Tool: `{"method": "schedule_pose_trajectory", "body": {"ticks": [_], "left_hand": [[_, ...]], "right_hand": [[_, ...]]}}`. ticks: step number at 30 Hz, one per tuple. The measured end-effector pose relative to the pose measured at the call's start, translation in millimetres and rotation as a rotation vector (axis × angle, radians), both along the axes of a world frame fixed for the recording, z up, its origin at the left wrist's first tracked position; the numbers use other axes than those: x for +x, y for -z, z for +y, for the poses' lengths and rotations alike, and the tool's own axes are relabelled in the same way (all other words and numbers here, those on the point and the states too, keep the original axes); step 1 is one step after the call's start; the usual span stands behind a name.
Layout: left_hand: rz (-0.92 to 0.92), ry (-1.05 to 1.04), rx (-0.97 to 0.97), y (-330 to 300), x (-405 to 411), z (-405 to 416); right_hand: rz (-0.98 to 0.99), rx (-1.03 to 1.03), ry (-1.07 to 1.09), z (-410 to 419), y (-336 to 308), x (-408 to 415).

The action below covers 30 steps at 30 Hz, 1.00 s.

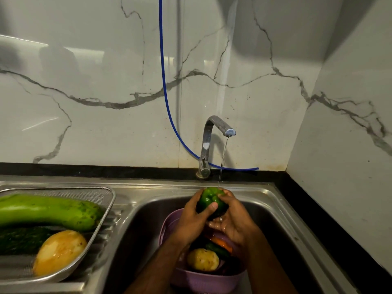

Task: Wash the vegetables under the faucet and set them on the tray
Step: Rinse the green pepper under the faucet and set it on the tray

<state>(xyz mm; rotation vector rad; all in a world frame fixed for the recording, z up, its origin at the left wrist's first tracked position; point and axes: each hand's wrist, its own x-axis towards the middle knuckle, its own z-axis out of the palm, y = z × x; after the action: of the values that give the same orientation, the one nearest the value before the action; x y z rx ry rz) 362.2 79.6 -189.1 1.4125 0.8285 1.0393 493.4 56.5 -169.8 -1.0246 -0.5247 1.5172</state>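
A green bell pepper point(209, 198) is held over the sink under a thin stream of water from the chrome faucet point(214, 136). My left hand point(194, 217) grips its left side, thumb across the front. My right hand point(233, 219) cups it from the right and below. Beneath them a purple basket point(203, 279) sits in the sink basin, holding a potato point(203, 259), an orange carrot point(223, 244) and a dark green vegetable. On the left drainboard a steel mesh tray point(104, 200) holds a long pale green gourd point(48, 211), a dark cucumber point(21, 238) and a yellow potato point(59, 251).
The steel sink point(273, 209) is bounded by a black counter edge at the back and right. A blue hose point(164, 85) hangs down the marble wall and lies behind the faucet. A marble side wall closes off the right.
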Motion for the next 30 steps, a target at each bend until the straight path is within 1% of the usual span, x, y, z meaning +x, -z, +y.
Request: {"method": "schedule_pose_trajectory", "body": {"ticks": [2, 5, 7, 10, 13, 15, 17, 21, 25, 30], "left_hand": [[0.024, -0.001, 0.013, -0.5, 1.4, -2.8], [0.085, -0.019, 0.075, 3.5, 3.9, -4.2], [0.081, -0.036, 0.094, 3.0, 3.7, -4.3], [0.017, -0.077, 0.055, 0.3, 0.8, -1.7], [-0.015, -0.059, -0.010, -1.7, -3.7, -2.1], [-0.016, -0.045, -0.028, 0.0, -4.5, -2.2], [0.006, -0.051, 0.006, 0.8, -3.0, -1.8], [0.038, -0.054, 0.042, 5.6, -0.4, 0.6], [0.066, -0.081, 0.064, 8.6, 0.9, -0.3], [0.066, -0.072, -0.046, 4.9, 3.8, 1.0]], "right_hand": [[-0.015, -0.005, 0.053, 5.1, 3.0, -3.1], [-0.096, -0.046, 0.185, 13.9, 4.4, -11.8], [-0.140, -0.046, 0.228, 16.9, 4.1, -15.2], [-0.058, -0.017, 0.156, 13.8, 1.4, -13.4], [-0.020, 0.007, 0.059, 7.6, 0.8, -10.0], [-0.017, 0.010, 0.059, 8.0, 3.4, -10.0], [-0.041, 0.003, 0.093, 11.8, 5.6, -11.5], [-0.139, -0.035, 0.204, 22.4, 7.0, -17.9], [-0.209, -0.081, 0.218, 24.1, 11.0, -20.6], [-0.480, -0.122, 0.176, 26.8, 8.0, -8.7]]}}
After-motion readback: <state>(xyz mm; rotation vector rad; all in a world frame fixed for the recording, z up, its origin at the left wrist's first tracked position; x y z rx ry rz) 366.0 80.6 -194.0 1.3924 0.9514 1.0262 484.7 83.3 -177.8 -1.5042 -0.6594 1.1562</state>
